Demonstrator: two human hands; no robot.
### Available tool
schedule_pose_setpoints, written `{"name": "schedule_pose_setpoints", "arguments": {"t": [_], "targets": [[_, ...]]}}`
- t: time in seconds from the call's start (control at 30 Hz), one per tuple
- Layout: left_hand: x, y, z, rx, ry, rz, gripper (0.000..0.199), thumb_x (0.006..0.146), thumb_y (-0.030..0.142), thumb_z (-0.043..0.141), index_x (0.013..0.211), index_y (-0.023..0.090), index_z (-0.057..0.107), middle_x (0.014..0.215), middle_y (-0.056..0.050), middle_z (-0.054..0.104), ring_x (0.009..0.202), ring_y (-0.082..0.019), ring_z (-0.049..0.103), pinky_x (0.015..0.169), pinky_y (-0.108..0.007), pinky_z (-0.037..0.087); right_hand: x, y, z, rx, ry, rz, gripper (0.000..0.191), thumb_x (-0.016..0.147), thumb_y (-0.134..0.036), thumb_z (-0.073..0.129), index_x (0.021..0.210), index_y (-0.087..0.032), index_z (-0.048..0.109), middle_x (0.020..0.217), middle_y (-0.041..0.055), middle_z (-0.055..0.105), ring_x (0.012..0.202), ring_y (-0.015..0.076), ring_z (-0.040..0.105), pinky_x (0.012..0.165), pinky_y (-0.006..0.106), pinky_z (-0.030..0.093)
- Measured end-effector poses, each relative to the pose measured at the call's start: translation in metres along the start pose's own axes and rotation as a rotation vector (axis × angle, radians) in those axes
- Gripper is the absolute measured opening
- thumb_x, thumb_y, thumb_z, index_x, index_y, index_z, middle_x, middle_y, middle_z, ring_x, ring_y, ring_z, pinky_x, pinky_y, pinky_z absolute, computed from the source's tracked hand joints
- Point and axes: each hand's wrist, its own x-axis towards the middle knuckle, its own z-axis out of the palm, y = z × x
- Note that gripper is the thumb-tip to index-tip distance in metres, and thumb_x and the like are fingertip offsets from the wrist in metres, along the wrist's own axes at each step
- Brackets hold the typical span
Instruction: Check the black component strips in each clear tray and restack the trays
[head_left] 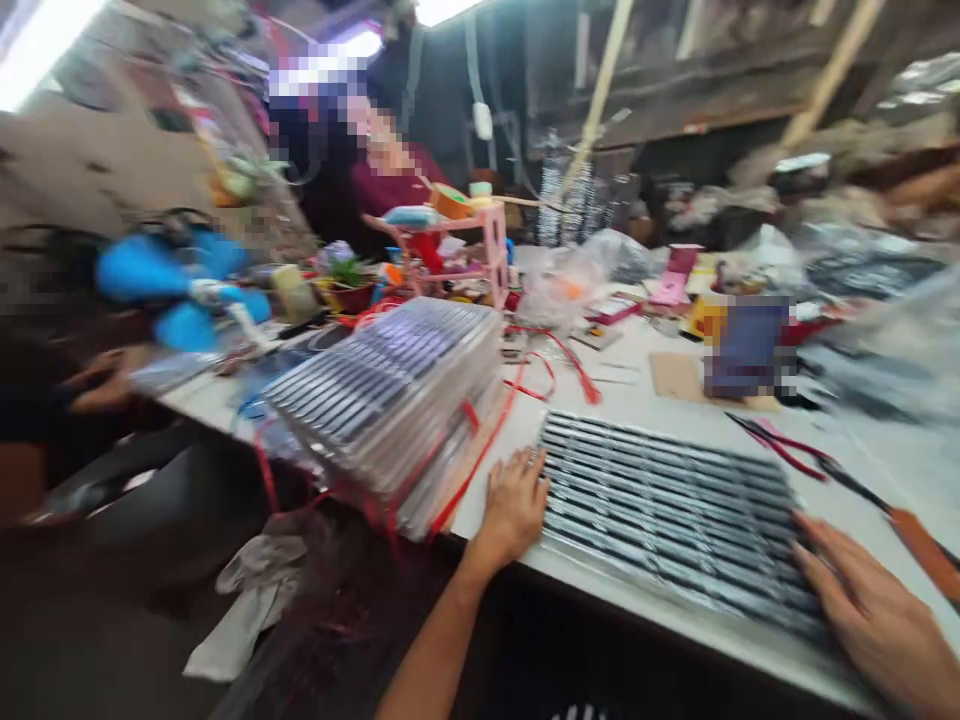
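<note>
A flat rectangular panel with dark and silvery stripes [667, 515] lies on the white table, its exact kind unclear. Its left edge is held by my left hand [514, 508], fingers curled against the corner. On the opposite side my right hand [870, 605] grips the right edge, partly blurred. Left of my left hand stands a thick stack of similar striped panels [397, 360], glossy like clear plastic, with red ribbon [480, 460] around and under it. Beyond my right hand lie pliers or cutters with red handles [795, 450] and a tool with an orange-brown handle [922, 545].
A blue-bladed fan [187, 285] stands at the table's far left. Behind the stack are a pink rack [491, 250], a potted plant [349, 280] and plastic bags [570, 285]. Another person [390, 185] is at the back; another person's hand [112, 378] shows at left.
</note>
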Motion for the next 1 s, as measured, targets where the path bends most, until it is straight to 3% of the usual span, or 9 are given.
{"name": "schedule_pose_setpoints", "arguments": {"t": [0.1, 0.3, 0.43, 0.5, 0.57, 0.67, 0.77, 0.87, 1.0], "targets": [[0.01, -0.006, 0.003, -0.085, 0.028, 0.014, 0.048, 0.094, 0.026, 0.034, 0.141, 0.016, 0.041, 0.147, -0.009, 0.038, 0.139, -0.022, 0.03, 0.115, -0.049, 0.017, -0.008, -0.013, -0.005, 0.114, -0.008, 0.183, 0.054, 0.092, -0.051, 0.035, 0.126, -0.015, 0.056, 0.131, 0.0143, 0.051, 0.13, 0.0248, 0.039, 0.115, 0.044, 0.025], [0.014, -0.006, 0.0, -0.668, 0.043, -0.007, 0.041, 0.092, 0.031, 0.045, 0.131, 0.024, 0.054, 0.143, -0.005, 0.044, 0.142, -0.02, 0.022, 0.118, -0.043, 0.012, 0.007, -0.039, -0.019, 0.315, 0.057, 0.403, 0.054, 0.084, -0.058, 0.049, 0.123, -0.024, 0.061, 0.136, 0.0093, 0.048, 0.131, 0.0314, 0.037, 0.108, 0.055, 0.031], [0.01, 0.004, -0.012, -0.97, 0.177, 0.046, 0.045, 0.087, 0.033, 0.057, 0.132, 0.026, 0.054, 0.145, -0.003, 0.043, 0.139, -0.02, 0.029, 0.116, -0.036, 0.022, 0.018, -0.068, -0.045, 0.531, 0.26, 0.26, 0.038, 0.085, -0.047, 0.059, 0.117, -0.026, 0.064, 0.134, 0.0047, 0.051, 0.122, 0.0282, 0.048, 0.105, 0.05, 0.04], [0.01, 0.006, -0.018, -1.129, 0.344, 0.038, 0.048, 0.085, 0.031, 0.061, 0.132, 0.027, 0.052, 0.147, -0.003, 0.04, 0.139, -0.019, 0.031, 0.114, -0.032, 0.027, 0.027, -0.089, -0.058, 0.693, 0.418, 0.142, 0.028, 0.085, -0.036, 0.064, 0.111, -0.026, 0.067, 0.132, 0.0046, 0.052, 0.101, 0.0258, 0.061, 0.079, 0.043, 0.055], [0.01, 0.006, -0.025, -1.28, 0.479, -0.02, 0.05, 0.082, 0.029, 0.066, 0.13, 0.028, 0.054, 0.145, -0.002, 0.043, 0.135, -0.018, 0.038, 0.107, -0.027, 0.036, 0.036, -0.107, -0.069, 0.774, 0.544, 0.032, 0.023, 0.085, -0.027, 0.066, 0.107, -0.029, 0.068, 0.13, 0.0042, 0.053, 0.078, 0.0218, 0.063, 0.054, 0.036, 0.051], [0.01, 0.004, -0.039, -1.414, 0.279, -0.213, 0.044, 0.075, 0.033, 0.071, 0.117, 0.022, 0.063, 0.121, -0.008, 0.064, 0.099, -0.017, 0.065, 0.076, -0.022, 0.054, 0.049, -0.115, -0.078, 0.784, 0.589, -0.096, 0.024, 0.086, -0.024, 0.064, 0.107, -0.035, 0.067, 0.127, 0.0024, 0.054, 0.072, 0.0214, 0.061, 0.052, 0.038, 0.047], [0.007, 0.001, -0.055, -1.442, 0.006, -0.274, 0.031, 0.067, 0.037, 0.078, 0.087, 0.014, 0.07, 0.072, -0.005, 0.071, 0.06, -0.015, 0.066, 0.051, -0.021, 0.052, 0.056, -0.097, -0.078, 0.758, 0.516, -0.039, 0.029, 0.088, -0.031, 0.063, 0.117, -0.034, 0.063, 0.12, 0.0029, 0.059, 0.086, 0.0268, 0.063, 0.077, 0.047, 0.051], [0.008, 0.004, -0.073, -1.55, 0.343, -0.253, 0.017, 0.072, 0.032, 0.074, 0.069, 0.017, 0.065, 0.06, 0.001, 0.068, 0.056, -0.013, 0.066, 0.054, -0.021, 0.055, 0.05, -0.064, -0.069, 0.679, 0.412, 0.166, 0.038, 0.089, -0.043, 0.06, 0.126, -0.035, 0.056, 0.12, 0.0026, 0.059, 0.098, 0.0279, 0.061, 0.095, 0.05, 0.045], [0.012, 0.016, -0.101, -1.636, 0.667, -0.35, 0.029, 0.093, 0.028, 0.044, 0.077, 0.017, 0.066, 0.084, -0.001, 0.074, 0.083, -0.012, 0.07, 0.072, -0.023, 0.059, 0.02, -0.022, -0.047, 0.6, 0.33, 0.34, 0.045, 0.087, -0.051, 0.058, 0.129, -0.034, 0.052, 0.126, 0.0032, 0.055, 0.099, 0.0269, 0.061, 0.096, 0.054, 0.045]]}}
